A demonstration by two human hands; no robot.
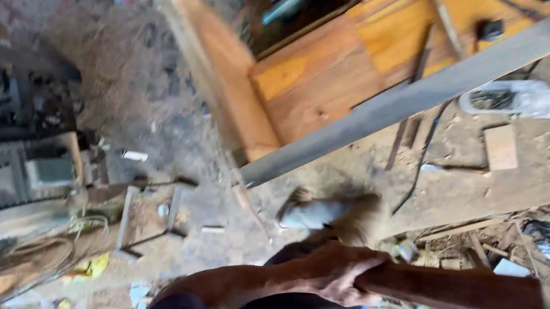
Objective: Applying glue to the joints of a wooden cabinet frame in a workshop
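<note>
at the far left a grey boxy machine [17, 182] sits on the sawdust-covered floor [127, 95] with loose cables [27, 259] coiled beside it, out of the walking path; further right a long grey plank [419, 94] runs diagonally across an orange-brown wooden frame [308, 78], resting on it as a support. below, the person's foot [313, 212] is blurred, planted near scattered offcuts [472, 248]. one hand [337, 273], which side i cannot tell for sure, is closed firmly around the near end of a reddish-brown board [468, 294], fingers wrapped over its top edge so the board juts level to the right, held low by the hip above the scrap pile; the other hand is not visible
</note>
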